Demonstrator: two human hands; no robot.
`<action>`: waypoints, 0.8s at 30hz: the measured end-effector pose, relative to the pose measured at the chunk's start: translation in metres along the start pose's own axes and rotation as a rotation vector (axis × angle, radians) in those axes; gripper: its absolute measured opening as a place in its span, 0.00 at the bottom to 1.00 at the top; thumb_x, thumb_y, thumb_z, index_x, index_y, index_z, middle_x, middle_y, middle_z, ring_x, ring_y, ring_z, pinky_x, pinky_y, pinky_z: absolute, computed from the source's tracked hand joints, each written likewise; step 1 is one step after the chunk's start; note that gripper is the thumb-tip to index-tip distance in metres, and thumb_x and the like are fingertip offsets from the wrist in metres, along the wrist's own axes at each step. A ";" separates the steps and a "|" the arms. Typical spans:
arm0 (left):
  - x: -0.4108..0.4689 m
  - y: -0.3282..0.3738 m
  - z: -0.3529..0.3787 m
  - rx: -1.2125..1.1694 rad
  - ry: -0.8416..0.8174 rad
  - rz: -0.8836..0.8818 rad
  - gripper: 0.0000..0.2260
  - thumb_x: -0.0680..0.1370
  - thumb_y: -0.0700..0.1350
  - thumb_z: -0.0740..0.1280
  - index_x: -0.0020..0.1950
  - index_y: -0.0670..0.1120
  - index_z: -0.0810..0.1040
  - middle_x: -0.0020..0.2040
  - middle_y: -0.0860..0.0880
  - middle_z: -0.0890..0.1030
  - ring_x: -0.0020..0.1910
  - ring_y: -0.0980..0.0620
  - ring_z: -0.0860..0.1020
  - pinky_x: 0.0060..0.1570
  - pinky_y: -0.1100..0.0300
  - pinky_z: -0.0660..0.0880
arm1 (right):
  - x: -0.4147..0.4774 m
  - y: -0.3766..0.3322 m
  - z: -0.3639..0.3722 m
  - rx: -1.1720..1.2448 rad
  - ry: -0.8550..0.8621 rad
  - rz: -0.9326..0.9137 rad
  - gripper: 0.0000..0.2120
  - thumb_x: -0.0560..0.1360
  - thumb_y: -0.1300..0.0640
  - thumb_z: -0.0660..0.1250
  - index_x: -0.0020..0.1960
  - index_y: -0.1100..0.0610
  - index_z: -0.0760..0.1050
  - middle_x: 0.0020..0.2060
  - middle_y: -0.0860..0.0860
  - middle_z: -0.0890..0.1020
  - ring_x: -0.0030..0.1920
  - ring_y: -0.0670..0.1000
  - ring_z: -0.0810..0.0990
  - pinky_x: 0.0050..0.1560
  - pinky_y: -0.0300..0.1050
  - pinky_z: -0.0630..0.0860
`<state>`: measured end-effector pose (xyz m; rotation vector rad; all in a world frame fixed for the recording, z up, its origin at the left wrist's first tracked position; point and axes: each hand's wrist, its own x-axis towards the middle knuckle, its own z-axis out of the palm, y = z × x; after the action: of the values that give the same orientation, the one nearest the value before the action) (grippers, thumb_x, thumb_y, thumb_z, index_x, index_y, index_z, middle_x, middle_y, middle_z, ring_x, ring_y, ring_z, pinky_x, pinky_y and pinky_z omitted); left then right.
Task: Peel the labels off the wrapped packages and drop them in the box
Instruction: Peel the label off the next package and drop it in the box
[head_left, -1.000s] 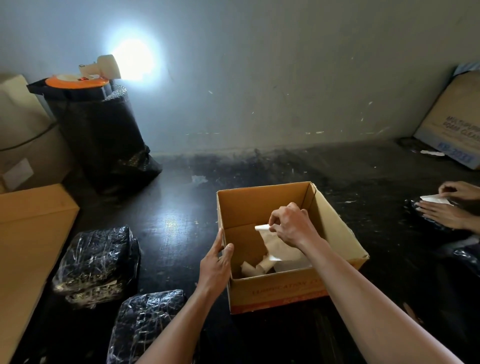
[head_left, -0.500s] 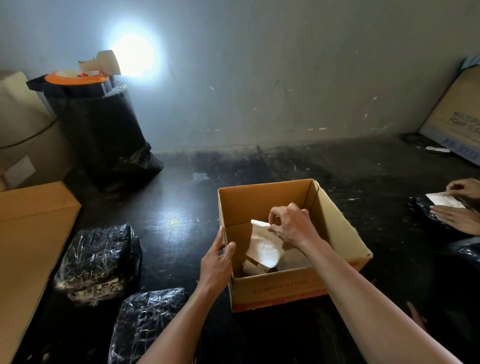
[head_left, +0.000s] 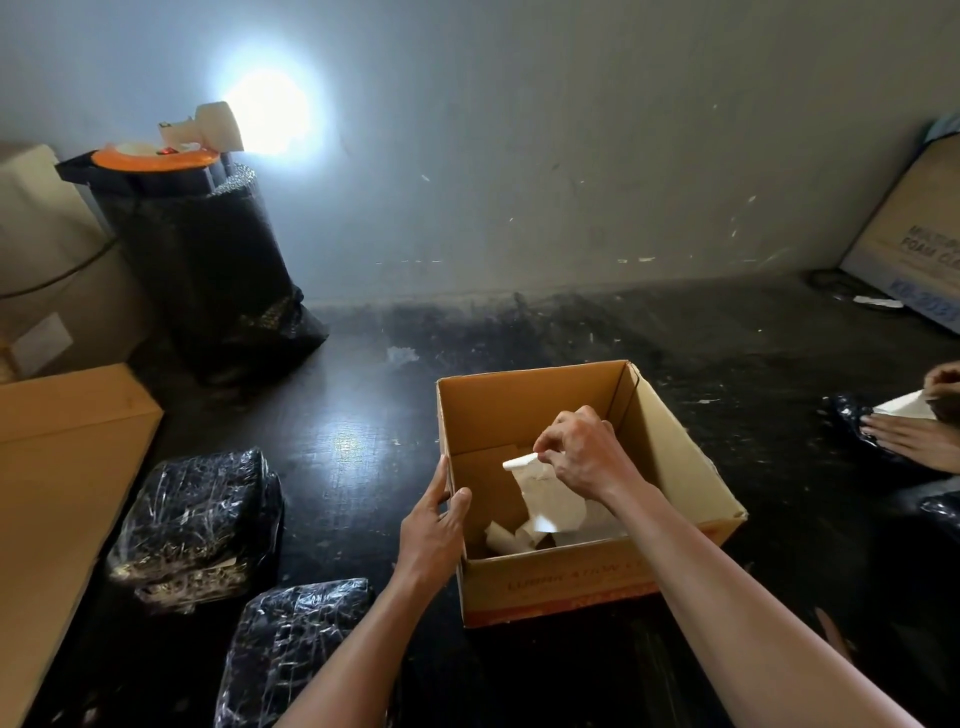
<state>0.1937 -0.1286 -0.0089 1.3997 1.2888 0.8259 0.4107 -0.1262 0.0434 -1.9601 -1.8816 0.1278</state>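
Nearest to me, two packages wrapped in black film lie on the dark floor: one (head_left: 296, 649) just beside the person's left forearm, another (head_left: 197, 525) a little further left, against the flat cardboard sheet (head_left: 62, 467). Both wait within easy reach, presumably for their turn.

The left hand (head_left: 431, 535) grips the near left corner of the cardboard box (head_left: 675, 457), thumb hooked over the rim and fingers on the outer wall, most likely to keep the light box from sliding. The right hand (head_left: 582, 457) hangs inside the open top, thumb and forefinger pinching the rolled upper edge of a peeled label (head_left: 550, 499). I would guess the sticky back is clinging to the fingers, which is why it is held low over the pile. The label is white, creased and curling, dangling down to the other discarded labels (head_left: 514, 538) curled up on the box bottom.

Off to the right, another person's hands (head_left: 914, 436) work a white label on a dark package; how they grip it I cannot tell. Against the far wall stands a black bag (head_left: 208, 270) with an orange lid (head_left: 156, 158) on top.
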 end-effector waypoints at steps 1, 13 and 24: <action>0.000 0.000 0.000 -0.002 -0.003 -0.002 0.25 0.83 0.54 0.60 0.79 0.62 0.57 0.75 0.49 0.70 0.71 0.44 0.72 0.64 0.43 0.74 | 0.001 0.000 0.000 0.003 -0.005 -0.002 0.04 0.76 0.57 0.71 0.49 0.52 0.85 0.49 0.48 0.82 0.54 0.48 0.73 0.58 0.50 0.74; 0.001 0.000 -0.004 -0.004 -0.016 -0.010 0.24 0.83 0.53 0.60 0.78 0.63 0.57 0.74 0.48 0.71 0.70 0.46 0.73 0.63 0.46 0.75 | 0.029 -0.012 0.000 -0.015 0.087 -0.063 0.06 0.74 0.59 0.73 0.51 0.53 0.85 0.46 0.49 0.80 0.48 0.47 0.74 0.48 0.41 0.76; 0.007 -0.008 -0.001 0.005 -0.013 0.035 0.24 0.83 0.54 0.61 0.77 0.66 0.56 0.71 0.52 0.75 0.66 0.54 0.76 0.65 0.51 0.74 | 0.035 -0.009 0.010 0.019 0.052 -0.047 0.05 0.76 0.58 0.70 0.51 0.52 0.81 0.50 0.50 0.84 0.52 0.49 0.80 0.50 0.43 0.79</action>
<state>0.1919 -0.1226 -0.0170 1.4325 1.2608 0.8364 0.4014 -0.0901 0.0454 -1.8863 -1.8847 0.0799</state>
